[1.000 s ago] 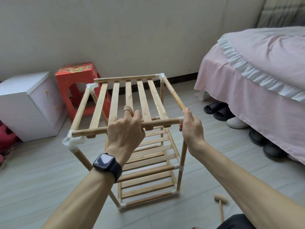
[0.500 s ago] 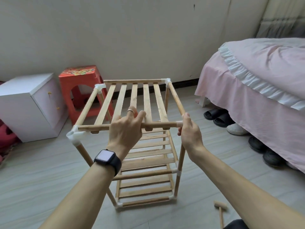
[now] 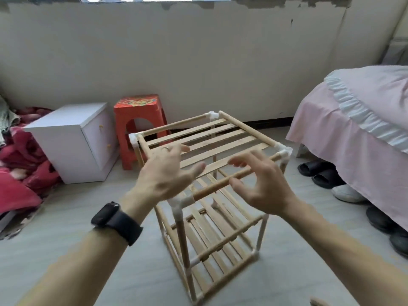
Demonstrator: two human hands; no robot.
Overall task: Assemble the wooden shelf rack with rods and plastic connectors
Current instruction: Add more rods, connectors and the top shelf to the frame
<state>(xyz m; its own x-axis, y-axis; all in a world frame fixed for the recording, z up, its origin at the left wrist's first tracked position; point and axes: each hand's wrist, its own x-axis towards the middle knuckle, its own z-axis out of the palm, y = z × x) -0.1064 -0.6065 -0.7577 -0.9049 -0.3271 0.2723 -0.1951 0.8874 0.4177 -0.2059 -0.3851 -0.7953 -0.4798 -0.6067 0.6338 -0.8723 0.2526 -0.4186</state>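
The wooden shelf rack stands upright on the floor, turned so one corner faces me. It has slatted tiers joined by rods and white plastic connectors. My left hand, with a ring and a black watch on the wrist, hovers over the top tier's near-left part with its fingers spread. My right hand hovers just above the top front rod, fingers loosely curved and apart from it. Neither hand holds anything.
A red plastic stool and a white bedside cabinet stand behind the rack on the left, with red bedding beyond. A bed with a pink cover is on the right, shoes under it. A wooden handle tip shows at the bottom edge.
Both hands have let go of the top front rod and opened above it. The rack has turned so a corner points at me, and my view has lifted.
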